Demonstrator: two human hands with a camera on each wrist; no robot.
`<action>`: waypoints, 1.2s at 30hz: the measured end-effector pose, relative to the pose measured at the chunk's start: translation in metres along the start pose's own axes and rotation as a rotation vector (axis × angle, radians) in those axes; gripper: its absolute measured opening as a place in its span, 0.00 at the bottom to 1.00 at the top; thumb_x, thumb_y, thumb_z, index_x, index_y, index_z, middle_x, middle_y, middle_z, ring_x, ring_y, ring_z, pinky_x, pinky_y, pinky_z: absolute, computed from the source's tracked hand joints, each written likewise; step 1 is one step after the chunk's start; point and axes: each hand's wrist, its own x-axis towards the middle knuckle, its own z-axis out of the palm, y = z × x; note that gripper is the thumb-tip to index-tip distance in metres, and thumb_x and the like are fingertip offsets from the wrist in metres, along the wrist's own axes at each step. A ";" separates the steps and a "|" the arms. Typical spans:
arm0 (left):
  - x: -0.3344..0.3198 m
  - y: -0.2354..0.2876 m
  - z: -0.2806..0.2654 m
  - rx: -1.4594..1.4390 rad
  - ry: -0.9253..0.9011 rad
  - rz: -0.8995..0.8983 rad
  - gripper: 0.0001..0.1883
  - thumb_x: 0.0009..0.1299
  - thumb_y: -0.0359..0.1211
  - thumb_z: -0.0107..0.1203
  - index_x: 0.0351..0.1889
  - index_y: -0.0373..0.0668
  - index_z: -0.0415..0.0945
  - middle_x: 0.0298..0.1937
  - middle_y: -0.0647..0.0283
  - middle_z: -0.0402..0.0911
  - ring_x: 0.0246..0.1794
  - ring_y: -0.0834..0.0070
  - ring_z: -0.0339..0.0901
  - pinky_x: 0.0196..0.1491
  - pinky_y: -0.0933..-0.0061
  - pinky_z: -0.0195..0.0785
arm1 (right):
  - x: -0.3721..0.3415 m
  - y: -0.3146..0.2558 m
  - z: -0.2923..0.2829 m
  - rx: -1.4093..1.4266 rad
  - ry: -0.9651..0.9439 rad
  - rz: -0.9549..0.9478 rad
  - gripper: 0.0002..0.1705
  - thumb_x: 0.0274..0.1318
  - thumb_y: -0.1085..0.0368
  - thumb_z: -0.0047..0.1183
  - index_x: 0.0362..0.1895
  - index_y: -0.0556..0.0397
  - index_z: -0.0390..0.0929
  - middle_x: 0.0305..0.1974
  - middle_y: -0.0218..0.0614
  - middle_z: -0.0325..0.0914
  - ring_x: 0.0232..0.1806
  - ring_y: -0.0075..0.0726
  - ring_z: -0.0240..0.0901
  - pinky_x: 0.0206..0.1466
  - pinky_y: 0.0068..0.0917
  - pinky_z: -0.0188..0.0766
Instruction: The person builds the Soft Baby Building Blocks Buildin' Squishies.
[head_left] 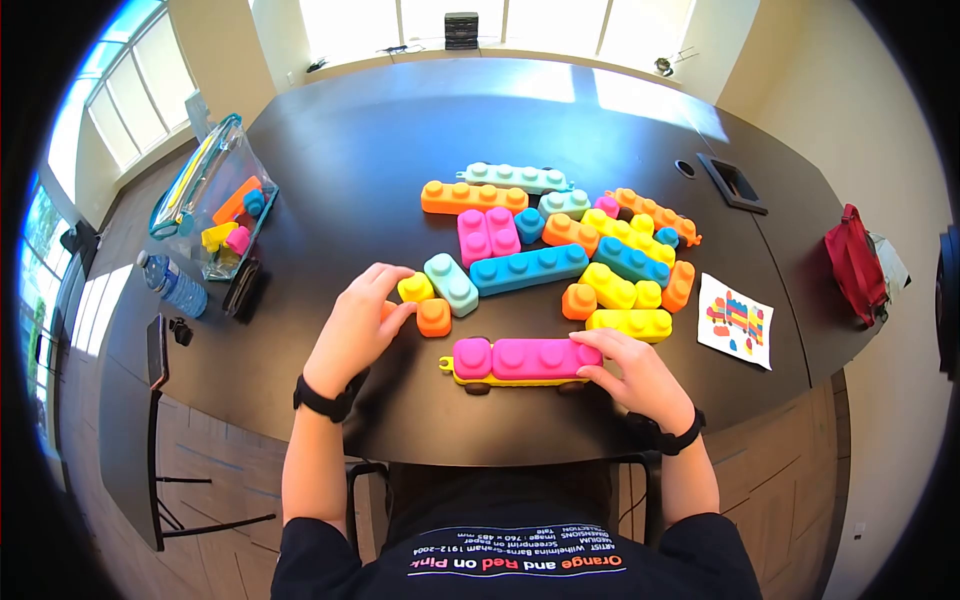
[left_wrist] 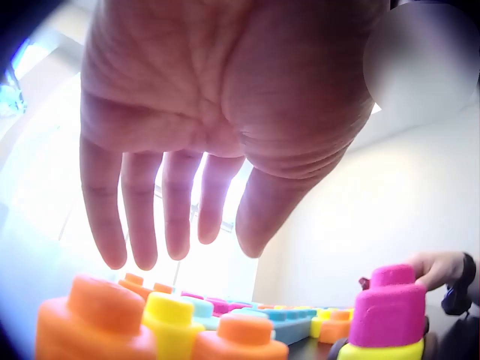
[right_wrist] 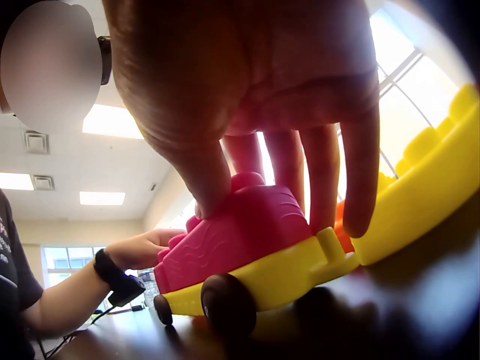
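A yellow wheeled base stands near the table's front edge, with a small pink block and a long pink block in a row on top. My right hand holds the long block's right end, thumb on the near side and fingers on the far side. To the left, my left hand hovers with fingers loosely bent and nothing between them. Beside its fingertips are a small yellow block and an orange block; another orange block shows under the palm in the left wrist view.
Beyond the hands lie several blocks, among them a long blue block and a yellow block. A printed picture sheet is at right. On the left are a clear bag with blocks, a water bottle and a phone.
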 end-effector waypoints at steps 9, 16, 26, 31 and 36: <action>0.017 -0.024 0.016 0.131 -0.209 -0.054 0.24 0.63 0.26 0.65 0.58 0.40 0.73 0.52 0.51 0.79 0.49 0.48 0.80 0.53 0.57 0.76 | -0.001 0.004 0.001 0.003 0.020 -0.040 0.25 0.65 0.62 0.65 0.64 0.51 0.79 0.52 0.46 0.83 0.54 0.57 0.81 0.59 0.42 0.78; 0.021 -0.029 0.019 0.154 -0.213 -0.075 0.23 0.61 0.26 0.66 0.55 0.40 0.74 0.49 0.50 0.78 0.48 0.47 0.79 0.51 0.56 0.76 | 0.000 0.002 0.001 0.013 0.023 -0.047 0.25 0.65 0.61 0.65 0.64 0.50 0.79 0.53 0.45 0.83 0.55 0.56 0.81 0.59 0.42 0.78; 0.011 0.063 0.006 -0.429 -0.268 0.147 0.26 0.63 0.23 0.67 0.61 0.43 0.81 0.57 0.58 0.80 0.54 0.65 0.82 0.57 0.66 0.78 | 0.004 -0.005 0.006 0.005 0.008 -0.032 0.25 0.65 0.60 0.65 0.64 0.50 0.79 0.54 0.44 0.83 0.55 0.55 0.81 0.58 0.41 0.79; 0.007 0.064 0.015 -0.411 -0.293 0.158 0.28 0.63 0.24 0.68 0.63 0.45 0.82 0.57 0.58 0.81 0.57 0.61 0.80 0.60 0.64 0.75 | 0.004 -0.005 0.008 -0.027 0.022 -0.051 0.24 0.65 0.61 0.65 0.64 0.50 0.79 0.54 0.43 0.83 0.55 0.54 0.81 0.58 0.41 0.79; 0.003 0.070 0.015 -0.389 -0.339 0.162 0.27 0.62 0.23 0.67 0.63 0.46 0.82 0.58 0.58 0.80 0.58 0.59 0.79 0.61 0.63 0.74 | 0.005 -0.005 0.011 -0.032 0.028 -0.062 0.25 0.65 0.61 0.65 0.64 0.50 0.79 0.54 0.43 0.83 0.54 0.54 0.81 0.57 0.41 0.79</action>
